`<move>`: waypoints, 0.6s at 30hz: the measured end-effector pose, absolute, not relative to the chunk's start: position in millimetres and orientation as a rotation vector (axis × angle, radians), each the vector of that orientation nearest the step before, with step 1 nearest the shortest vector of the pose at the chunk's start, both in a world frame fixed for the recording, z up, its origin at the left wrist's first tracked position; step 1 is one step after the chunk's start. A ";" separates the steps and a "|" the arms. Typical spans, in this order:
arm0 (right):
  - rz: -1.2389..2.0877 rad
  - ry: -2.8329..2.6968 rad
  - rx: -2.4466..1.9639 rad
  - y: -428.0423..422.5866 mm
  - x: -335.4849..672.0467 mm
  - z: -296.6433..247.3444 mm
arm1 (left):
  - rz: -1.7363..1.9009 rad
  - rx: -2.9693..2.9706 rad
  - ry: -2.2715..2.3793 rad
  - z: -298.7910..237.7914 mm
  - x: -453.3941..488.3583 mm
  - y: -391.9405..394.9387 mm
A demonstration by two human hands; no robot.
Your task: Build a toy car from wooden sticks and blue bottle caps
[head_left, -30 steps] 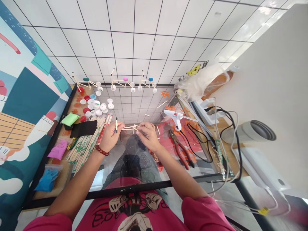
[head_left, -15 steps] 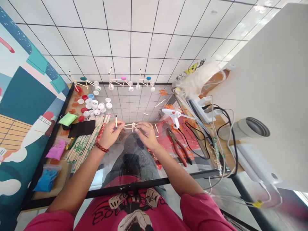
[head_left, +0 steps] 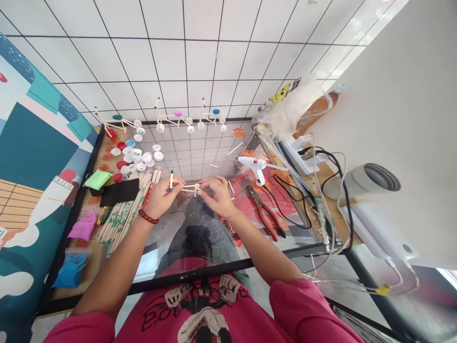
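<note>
Over the glass table [head_left: 200, 157], my left hand [head_left: 162, 196] and my right hand [head_left: 217, 195] both pinch a small frame of thin wooden sticks [head_left: 191, 188] held between them. A short stick with a dark tip [head_left: 171, 179] stands up from my left fingers. The fingers of both hands are closed on the sticks. A red bead bracelet sits on my left wrist.
A bundle of chopsticks [head_left: 132, 209] and several bottle caps [head_left: 137, 157] lie to the left. A white glue gun [head_left: 255, 166] and red pliers [head_left: 266, 214] lie to the right, with cables beyond. Three finished stick models [head_left: 176, 119] stand at the table's far edge.
My hands keep the same hold on the stick frame. The view has tilted slightly, so everything sits a little lower and to the left.
</note>
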State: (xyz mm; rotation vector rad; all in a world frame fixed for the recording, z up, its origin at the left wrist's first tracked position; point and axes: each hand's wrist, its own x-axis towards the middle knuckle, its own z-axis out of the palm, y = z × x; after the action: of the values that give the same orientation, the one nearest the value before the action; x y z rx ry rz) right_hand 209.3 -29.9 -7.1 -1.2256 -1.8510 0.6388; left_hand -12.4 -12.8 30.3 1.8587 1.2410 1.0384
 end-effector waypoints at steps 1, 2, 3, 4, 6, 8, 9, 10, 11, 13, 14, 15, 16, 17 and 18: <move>0.627 -1.850 -1.229 -30.0 208.9 -7.3 | 1.037 1.863 1.241 30.2 -12.4 -13.0; 0.622 -1.845 -1.230 -30.0 208.5 -7.7 | 1.042 1.867 1.239 30.0 -12.5 -13.2; 0.621 -1.839 -1.228 -29.9 208.0 -8.1 | 1.049 1.870 1.234 29.8 -12.6 -13.3; 0.622 -1.832 -1.225 -29.9 207.6 -8.7 | 1.056 1.872 1.228 29.6 -12.8 -13.3; 0.625 -1.822 -1.217 -29.8 207.1 -9.6 | 1.068 1.875 1.210 29.3 -13.3 -13.2; 0.618 -1.816 -1.213 -30.3 207.0 -10.0 | 1.071 1.879 1.197 29.0 -13.9 -13.0; 0.608 -1.813 -1.213 -30.8 207.0 -9.9 | 1.074 1.881 1.194 28.9 -14.1 -12.9; 0.592 -1.811 -1.213 -31.3 207.1 -9.6 | 1.079 1.882 1.193 28.7 -14.2 -12.8; 0.575 -1.810 -1.216 -31.9 207.1 -9.2 | 1.085 1.881 1.194 28.4 -14.3 -12.7; 0.543 -1.816 -1.228 -33.0 207.0 -8.4 | 1.090 1.881 1.198 28.0 -14.1 -12.5; 0.533 -1.822 -1.236 -33.3 206.9 -8.1 | 1.090 1.882 1.202 27.9 -13.9 -12.5; 0.526 -1.828 -1.243 -33.6 206.8 -7.9 | 1.088 1.885 1.205 27.8 -13.6 -12.4; 0.521 -1.834 -1.249 -33.7 206.7 -7.8 | 1.085 1.888 1.208 27.7 -13.3 -12.3; 0.516 -1.838 -1.253 -33.7 206.6 -7.8 | 1.082 1.894 1.210 27.6 -13.0 -12.2; 0.509 -1.841 -1.255 -33.7 206.5 -7.9 | 1.083 1.901 1.210 27.5 -12.8 -11.9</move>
State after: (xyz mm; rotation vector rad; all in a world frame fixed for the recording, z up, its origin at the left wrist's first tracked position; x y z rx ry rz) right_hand 206.5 -33.7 -7.9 -1.2547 -1.8405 0.5093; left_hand -12.8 -11.9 27.5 1.9007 1.2098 1.0830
